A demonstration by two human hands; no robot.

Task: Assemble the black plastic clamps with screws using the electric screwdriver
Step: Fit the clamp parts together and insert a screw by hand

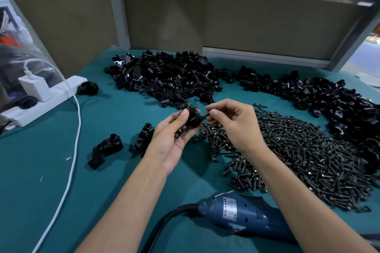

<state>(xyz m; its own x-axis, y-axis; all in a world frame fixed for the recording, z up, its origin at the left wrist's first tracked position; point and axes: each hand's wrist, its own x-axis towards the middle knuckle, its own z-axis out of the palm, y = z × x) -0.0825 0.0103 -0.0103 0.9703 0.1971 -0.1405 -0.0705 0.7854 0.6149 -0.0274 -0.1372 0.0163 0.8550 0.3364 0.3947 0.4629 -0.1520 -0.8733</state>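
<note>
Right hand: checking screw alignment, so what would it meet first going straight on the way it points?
The black clamp held in the left hand: the right hand pinches a screw pointing at it, though depth is unclear.

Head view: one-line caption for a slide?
Left hand holds a black clamp, right hand pinches a screw at it; electric screwdriver lies by the screw pile.

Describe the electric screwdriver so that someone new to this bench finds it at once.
Start from the teal table cover and find the wide heap of dark screws on its right half. Just nearer than that heap, under the right forearm, lies the electric screwdriver. It is the only blue thing there, with a white label and a thick black cord.
</note>
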